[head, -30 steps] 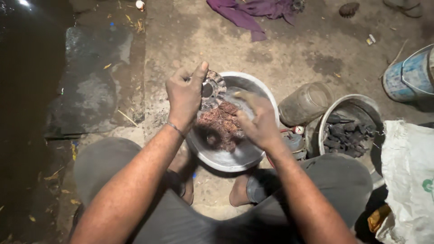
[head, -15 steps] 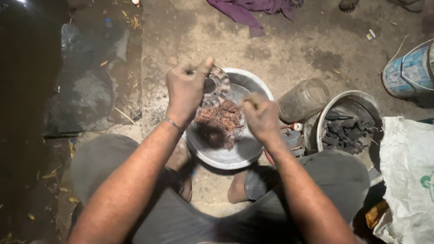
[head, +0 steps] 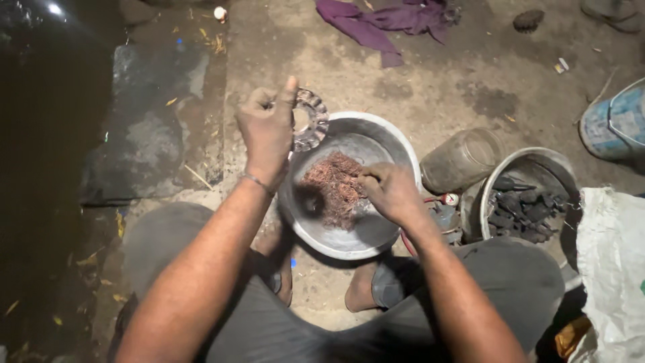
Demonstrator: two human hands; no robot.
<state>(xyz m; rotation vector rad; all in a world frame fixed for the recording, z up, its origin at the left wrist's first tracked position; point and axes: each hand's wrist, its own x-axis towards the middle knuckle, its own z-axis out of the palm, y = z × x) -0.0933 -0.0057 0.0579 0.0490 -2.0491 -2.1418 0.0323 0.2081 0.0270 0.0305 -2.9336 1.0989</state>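
I squat over a round metal bowl (head: 393, 144) on the dirt floor. Inside it lies a tangle of reddish copper wire (head: 329, 188). My left hand (head: 267, 128) is raised over the bowl's left rim and grips a ring-shaped metal part with wire windings (head: 310, 121). Over the bowl's right side, my right hand (head: 390, 191) has its fingers pinched on strands of the wire tangle.
A clouded glass jar (head: 463, 160) lies right of the bowl. Beyond it a metal pan (head: 531, 171) holds dark charcoal-like pieces. A white sack (head: 611, 249) sits at far right, a blue bucket (head: 615, 121) above it. Purple cloth (head: 390, 17) lies at the top. Wet dark ground spreads left.
My right hand has dropped from above the bowl down onto the wire tangle. My left hand still holds the ring part at the bowl's left rim.
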